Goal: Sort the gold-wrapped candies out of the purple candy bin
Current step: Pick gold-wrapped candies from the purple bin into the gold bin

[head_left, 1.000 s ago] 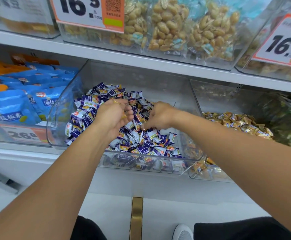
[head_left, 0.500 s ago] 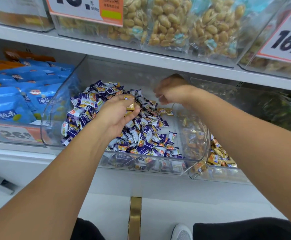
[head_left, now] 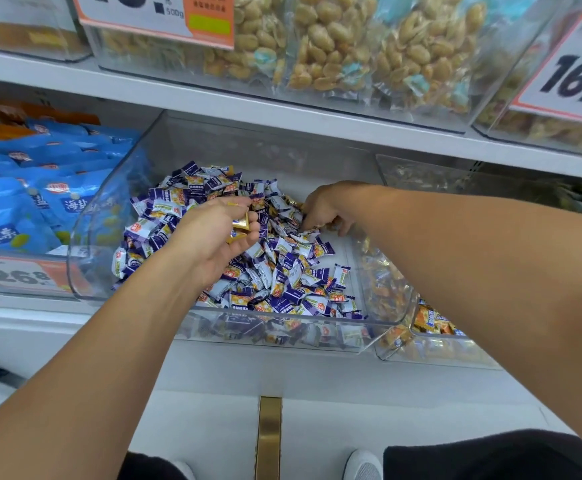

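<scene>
Sorting is partly done: the left hand (head_left: 213,233) cups gold-wrapped candies (head_left: 240,223) above the purple candy bin (head_left: 213,327). The right hand (head_left: 324,209), fingers curled, digs at the pile's far right; its catch is hidden, and more may remain

The white lower shelf (head_left: 74,323) carries the clear purple candy bin (head_left: 85,258) under both grips. Beside the right grip stands a bin of gold-wrapped candies (head_left: 431,344); beside the left grip, blue snack packets (head_left: 12,209).
</scene>
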### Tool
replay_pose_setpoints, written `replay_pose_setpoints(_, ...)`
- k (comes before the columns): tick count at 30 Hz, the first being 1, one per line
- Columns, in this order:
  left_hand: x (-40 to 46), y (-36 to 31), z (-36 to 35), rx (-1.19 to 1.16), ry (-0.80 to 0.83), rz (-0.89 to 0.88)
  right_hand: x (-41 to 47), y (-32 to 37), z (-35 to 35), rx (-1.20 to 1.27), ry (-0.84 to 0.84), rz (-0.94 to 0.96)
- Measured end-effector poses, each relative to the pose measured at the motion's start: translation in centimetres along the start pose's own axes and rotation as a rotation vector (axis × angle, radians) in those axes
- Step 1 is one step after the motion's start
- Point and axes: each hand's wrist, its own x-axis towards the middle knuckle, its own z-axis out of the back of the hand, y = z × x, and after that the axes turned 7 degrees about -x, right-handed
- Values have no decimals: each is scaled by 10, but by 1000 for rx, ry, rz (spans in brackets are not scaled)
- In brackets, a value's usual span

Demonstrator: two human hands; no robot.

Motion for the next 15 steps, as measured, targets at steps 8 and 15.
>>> replay_pose_setpoints(8, -3, 1, -2, -24, 8, 26, 5, -8, -9, 453, 191, -107)
replay_pose_setpoints(15, -9, 1, -5, -81, -13, 49, -7, -17, 1, 665, 176, -117)
